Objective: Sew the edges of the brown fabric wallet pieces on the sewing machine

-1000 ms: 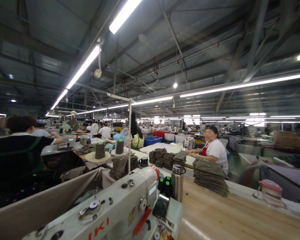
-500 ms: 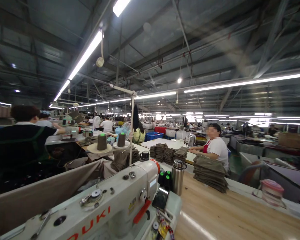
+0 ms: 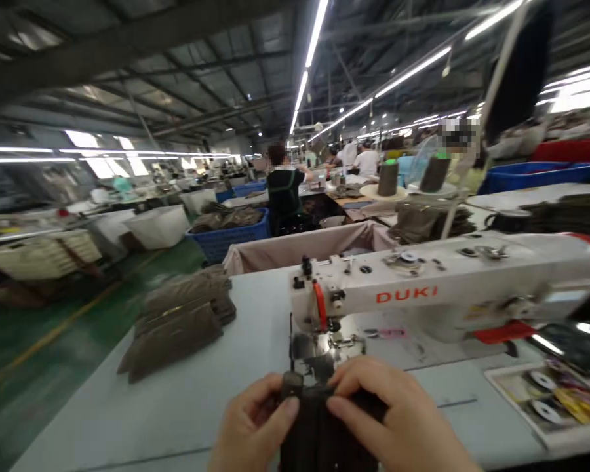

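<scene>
My left hand [image 3: 255, 423] pinches the left upper corner of a dark fabric piece [image 3: 319, 432] between thumb and fingers. On the same piece, my right hand [image 3: 388, 416] is closed at the upper right edge. The cloth lies just in front of the needle area of a white sewing machine [image 3: 408, 282], which has red lettering and a red lever at its head. Behind the right hand, pink-handled thread snips [image 3: 386, 333] rest on the machine bed. What lies under my fingertips is hidden.
Folded dark cloth pieces [image 3: 181, 321] are stacked on the table's left. A tray [image 3: 550, 400] of bobbins and small items sits at right. Beyond the machine stand a fabric-lined bin [image 3: 299, 252], a blue crate [image 3: 231, 236], thread cones [image 3: 387, 178] and a co-worker [image 3: 285, 190].
The view has swung left and down, from the machine's right end and the hall to its needle end. Both hands and the dark fabric have come into view.
</scene>
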The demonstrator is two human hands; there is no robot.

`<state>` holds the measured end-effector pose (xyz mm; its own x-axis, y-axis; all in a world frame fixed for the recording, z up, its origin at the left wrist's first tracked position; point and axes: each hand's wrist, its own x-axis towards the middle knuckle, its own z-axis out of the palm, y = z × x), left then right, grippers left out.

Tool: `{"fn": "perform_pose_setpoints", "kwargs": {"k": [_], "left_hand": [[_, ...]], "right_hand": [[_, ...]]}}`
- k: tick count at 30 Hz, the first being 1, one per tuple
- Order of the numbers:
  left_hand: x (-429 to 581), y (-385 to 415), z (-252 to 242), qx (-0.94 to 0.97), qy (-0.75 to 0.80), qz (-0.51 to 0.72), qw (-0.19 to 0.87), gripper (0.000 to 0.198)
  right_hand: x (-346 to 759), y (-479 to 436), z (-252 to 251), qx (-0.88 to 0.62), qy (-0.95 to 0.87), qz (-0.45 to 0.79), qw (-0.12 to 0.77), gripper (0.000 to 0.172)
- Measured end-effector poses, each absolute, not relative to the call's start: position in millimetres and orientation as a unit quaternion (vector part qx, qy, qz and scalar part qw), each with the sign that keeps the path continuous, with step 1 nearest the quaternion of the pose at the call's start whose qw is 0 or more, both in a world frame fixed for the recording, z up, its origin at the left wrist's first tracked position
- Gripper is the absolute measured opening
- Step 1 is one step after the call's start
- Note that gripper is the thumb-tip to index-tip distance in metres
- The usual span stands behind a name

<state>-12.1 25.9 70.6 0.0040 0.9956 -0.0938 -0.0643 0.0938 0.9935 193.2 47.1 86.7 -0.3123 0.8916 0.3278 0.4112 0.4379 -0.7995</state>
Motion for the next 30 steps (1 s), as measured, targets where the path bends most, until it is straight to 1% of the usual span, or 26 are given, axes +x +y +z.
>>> {"fn": "perform_pose_setpoints", "kwargs": {"k": [6,18,24,27,29,30], "left_hand": [[-2,33,77,0.456,0.464,0.501,0.570,0.027],[-10,32,82,0.479,0.482,0.498,0.539,0.036],[-15,32,80,0.476,0.484,0.490,0.546,0.033],[-22,33,89,0.512,0.481,0.447,0.553,0.032],[-29,34,102,0.566,0.488,0.385,0.542,0.029],[-32,36,108,0.597,0.494,0.348,0.528,0.027]], "right_hand": [[198,46,88,-0.434,-0.774,0.290,0.358,0.008],[197,52,88,-0.431,-0.781,0.292,0.346,0.009],[196,50,90,-0.424,-0.787,0.286,0.346,0.008],[194,48,91,-0.431,-0.782,0.290,0.345,0.008],[191,47,89,-0.421,-0.785,0.303,0.340,0.006],[189,46,85,-0.393,-0.797,0.316,0.333,0.008]]}}
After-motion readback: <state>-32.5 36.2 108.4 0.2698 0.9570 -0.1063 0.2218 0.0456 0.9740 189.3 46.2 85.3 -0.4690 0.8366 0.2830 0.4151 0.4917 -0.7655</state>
